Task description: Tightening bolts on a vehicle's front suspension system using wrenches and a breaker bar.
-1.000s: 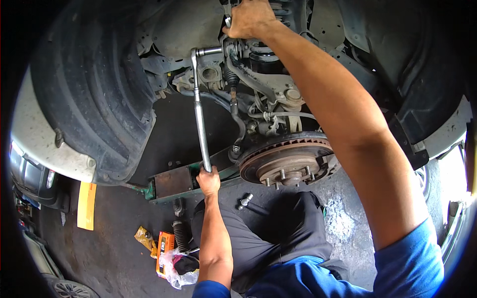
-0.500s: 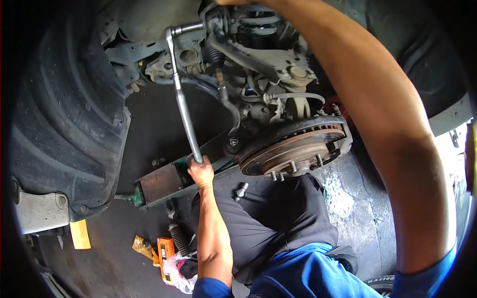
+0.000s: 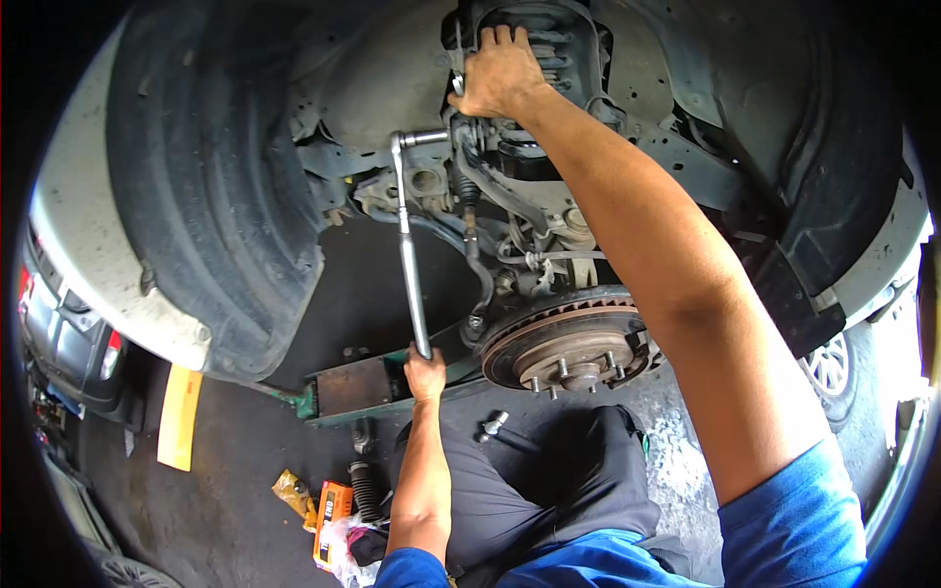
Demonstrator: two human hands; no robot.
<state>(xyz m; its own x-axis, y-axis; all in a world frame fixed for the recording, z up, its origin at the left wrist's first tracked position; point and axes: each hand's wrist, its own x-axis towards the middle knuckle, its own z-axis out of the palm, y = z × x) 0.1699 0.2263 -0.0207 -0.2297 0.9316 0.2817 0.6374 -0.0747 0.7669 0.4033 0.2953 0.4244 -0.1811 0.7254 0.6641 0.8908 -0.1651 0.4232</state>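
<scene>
My left hand (image 3: 424, 375) is wrapped round the lower end of a long chrome socket wrench (image 3: 412, 279). From the wrench's head, a socket extension (image 3: 425, 138) runs right to the inner end of the upper control arm (image 3: 505, 194). Higher up, my right hand (image 3: 500, 76) is closed beside the coil spring (image 3: 551, 54), its fingers curled over. A small shiny metal piece shows by the thumb; what the palm grips is hidden. Below lies the rusty brake disc (image 3: 564, 348) with its studs bare. A tie rod (image 3: 480, 269) with a rubber boot runs down toward the disc.
A green floor jack (image 3: 358, 392) stands under the suspension. A ball joint (image 3: 493, 425) lies near my legs. On the floor at lower left are an orange box (image 3: 333, 514), a plastic bag and a black bellows boot (image 3: 366, 490). A dark fender liner (image 3: 221, 196) hangs left.
The view has tilted up, so my right hand by the coil spring now shows fully. My left hand keeps its hold on the socket wrench, which stands at nearly the same angle.
</scene>
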